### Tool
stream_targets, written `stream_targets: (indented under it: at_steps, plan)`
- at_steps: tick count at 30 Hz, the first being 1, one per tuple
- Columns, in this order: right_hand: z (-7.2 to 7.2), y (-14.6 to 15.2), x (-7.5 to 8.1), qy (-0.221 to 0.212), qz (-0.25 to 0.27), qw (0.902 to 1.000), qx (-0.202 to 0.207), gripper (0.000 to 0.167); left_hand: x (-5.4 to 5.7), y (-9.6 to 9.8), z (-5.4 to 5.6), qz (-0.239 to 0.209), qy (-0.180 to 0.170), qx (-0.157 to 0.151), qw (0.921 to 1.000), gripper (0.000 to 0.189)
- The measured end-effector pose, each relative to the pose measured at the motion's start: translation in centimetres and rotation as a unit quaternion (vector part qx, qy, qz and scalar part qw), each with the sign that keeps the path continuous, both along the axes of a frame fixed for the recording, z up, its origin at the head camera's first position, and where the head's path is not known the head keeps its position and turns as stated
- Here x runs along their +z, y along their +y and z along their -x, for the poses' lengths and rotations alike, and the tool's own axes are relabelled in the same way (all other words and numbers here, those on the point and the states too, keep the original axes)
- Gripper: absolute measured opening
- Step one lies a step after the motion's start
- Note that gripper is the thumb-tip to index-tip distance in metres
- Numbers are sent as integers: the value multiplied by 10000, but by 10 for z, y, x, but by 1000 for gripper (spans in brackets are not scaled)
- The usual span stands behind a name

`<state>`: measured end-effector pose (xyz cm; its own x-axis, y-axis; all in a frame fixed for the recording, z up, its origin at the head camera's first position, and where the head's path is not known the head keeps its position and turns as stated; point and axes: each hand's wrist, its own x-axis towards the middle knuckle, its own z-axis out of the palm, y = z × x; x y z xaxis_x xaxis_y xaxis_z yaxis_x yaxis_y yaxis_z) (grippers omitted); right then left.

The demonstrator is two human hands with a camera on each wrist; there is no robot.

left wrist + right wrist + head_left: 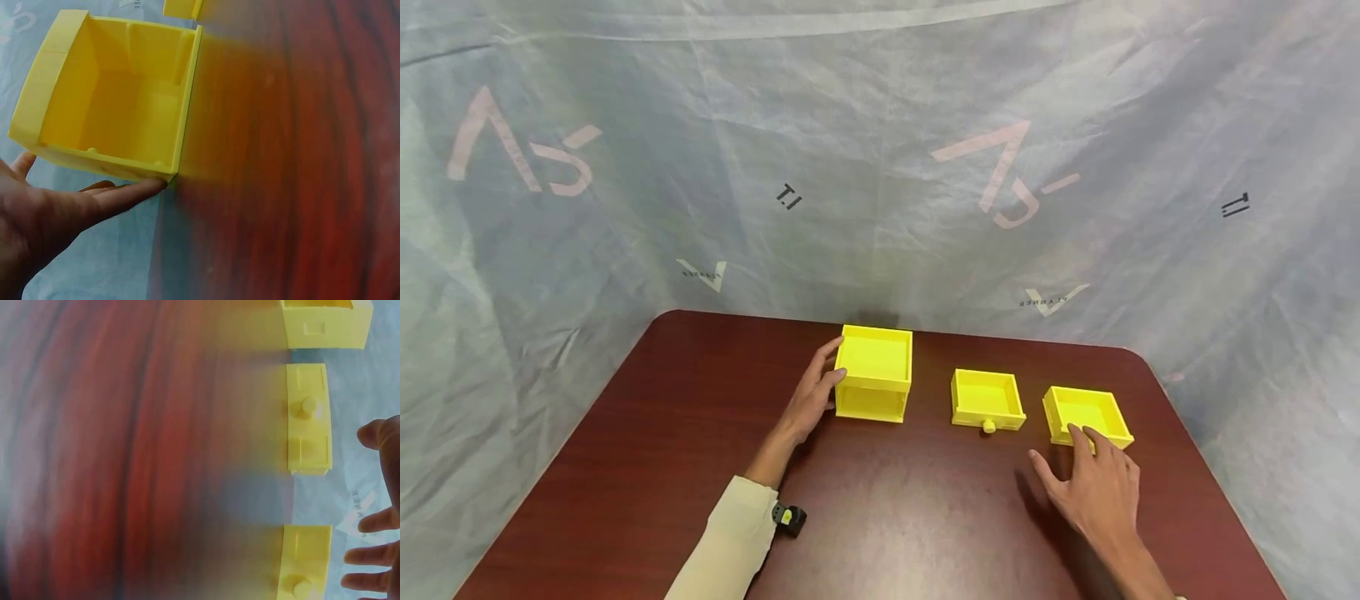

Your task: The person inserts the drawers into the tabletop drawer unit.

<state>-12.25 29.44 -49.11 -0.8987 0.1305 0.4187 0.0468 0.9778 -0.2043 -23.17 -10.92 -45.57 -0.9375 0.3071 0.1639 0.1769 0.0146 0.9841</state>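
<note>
A yellow box-shaped drawer cabinet [872,385] with an open front stands toward the back of the table. My left hand [811,400] rests along its left side, fingers fairly straight, and in the left wrist view a fingertip lies right at the cabinet's lower edge [172,177]. To the right sits a small yellow drawer [970,420] with a round knob on its front. Further right is a second yellow drawer [1055,421]. My right hand [1097,492] is in front of this drawer, its spread fingertips overlapping the front wall in the head view. Nothing is in its grasp.
The dark red-brown wooden table [910,517] has rounded far corners. A grey printed sheet [880,167] hangs behind it and along both sides. A small black device [790,518] is worn on the left wrist.
</note>
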Motion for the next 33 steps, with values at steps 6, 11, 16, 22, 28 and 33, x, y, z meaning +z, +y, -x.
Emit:
stream_targets:
  at_steps: [6, 11, 16, 22, 28, 33]
  plan:
    - [-1, -5, -2, 68, 170, 9997, 131, 72, -28, 1, 16, -93, -270, -288, 9992, 55]
    - [3, -10, -2, -171, 355, 9991, 164, 67, -34, 1, 18, -257, -314, -381, 9984, 53]
    - [9, -13, -3, 295, 366, 9979, 443, 59, -33, -1, 15, 69, -246, -106, 9996, 52]
    - [13, -19, -3, 572, 490, 9955, 570, 53, -34, -1, 17, 71, -186, -116, 9997, 52]
    - [15, -31, -7, 347, 686, 9952, 599, 53, -34, -1, 16, 87, -201, -105, 9997, 53]
    - [18, -39, -9, -20, 1009, 9937, 498, 51, -34, -4, 15, 153, -228, -127, 9995, 53]
